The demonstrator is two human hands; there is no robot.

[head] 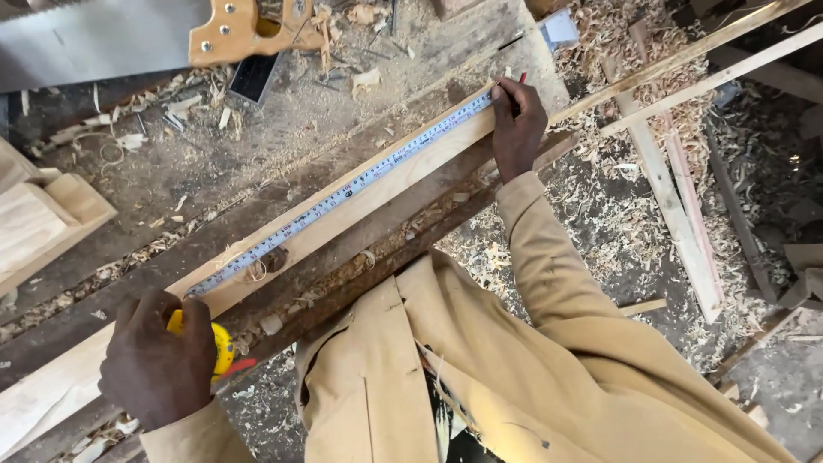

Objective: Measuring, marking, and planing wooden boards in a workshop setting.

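Note:
A long pale wooden strip (403, 180) lies diagonally across a dusty workbench (283, 129). A steel measuring tape blade (343, 193) is stretched along its upper edge. My left hand (159, 360) at the lower left grips the yellow tape measure case (221, 347) against the strip. My right hand (517, 124) at the upper right presses on the strip at the tape's far end and holds a pencil with a red tip (517, 86) to the wood. Tan jacket sleeves cover both arms.
A hand saw with a wooden handle (231, 30) lies at the top left, a dark small block (253, 77) beside it. Pale wood blocks (39, 219) sit at the left. Shavings and loose laths (677, 206) cover the floor on the right.

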